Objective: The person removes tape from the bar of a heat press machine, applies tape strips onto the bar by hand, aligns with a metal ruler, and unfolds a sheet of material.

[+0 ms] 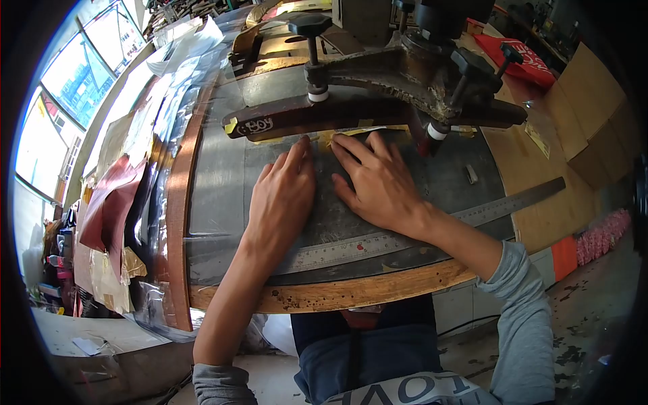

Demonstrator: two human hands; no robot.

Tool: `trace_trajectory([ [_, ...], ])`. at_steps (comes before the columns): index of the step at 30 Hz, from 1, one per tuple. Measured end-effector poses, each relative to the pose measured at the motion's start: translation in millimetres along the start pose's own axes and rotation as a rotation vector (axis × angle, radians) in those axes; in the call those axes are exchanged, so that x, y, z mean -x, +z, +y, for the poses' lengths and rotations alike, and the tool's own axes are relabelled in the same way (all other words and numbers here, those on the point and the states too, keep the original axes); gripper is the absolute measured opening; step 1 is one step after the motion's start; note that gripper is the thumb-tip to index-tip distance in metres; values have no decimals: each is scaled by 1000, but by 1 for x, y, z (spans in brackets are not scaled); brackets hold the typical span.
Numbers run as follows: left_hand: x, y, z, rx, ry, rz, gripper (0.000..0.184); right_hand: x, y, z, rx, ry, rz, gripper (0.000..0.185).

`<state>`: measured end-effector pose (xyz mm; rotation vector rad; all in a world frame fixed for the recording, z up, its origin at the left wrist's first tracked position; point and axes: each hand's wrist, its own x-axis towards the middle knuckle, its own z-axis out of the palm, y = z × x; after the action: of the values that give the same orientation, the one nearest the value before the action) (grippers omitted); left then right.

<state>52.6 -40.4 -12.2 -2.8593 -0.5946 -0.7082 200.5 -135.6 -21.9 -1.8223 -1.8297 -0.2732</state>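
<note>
My left hand lies low over a dark grey work surface, its fingers stretched forward and close together. Beside it, my right hand is flatter, with fingers spread and thumb apart. Both sets of fingertips reach a thin yellowish strip at the foot of a heavy dark metal bar. Whether the fingertips press on the strip or only on the surface is hard to tell. A long steel ruler lies slantwise beneath my forearms.
Above the bar stands a cast metal clamp frame with a black knob. A small metal piece lies at right. Wood edges the table front. Sheets and a red piece are stacked left; a cardboard box stands right.
</note>
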Motion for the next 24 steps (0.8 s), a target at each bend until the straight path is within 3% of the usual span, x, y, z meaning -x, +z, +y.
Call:
trace_trajectory([
  [9,-5,-1,7,203,-66,-11,31,0,0,0,-39,-4,75,45],
  [16,-9,-1,9,37,-119,97,16,0,-3,0,-104,-10,96,46],
  [22,-28,-2,10,-72,16,223,29,3,1,2,-107,-47,196,45],
  [24,-36,1,14,-21,-5,164,30,4,1,3,-148,-63,204,46],
])
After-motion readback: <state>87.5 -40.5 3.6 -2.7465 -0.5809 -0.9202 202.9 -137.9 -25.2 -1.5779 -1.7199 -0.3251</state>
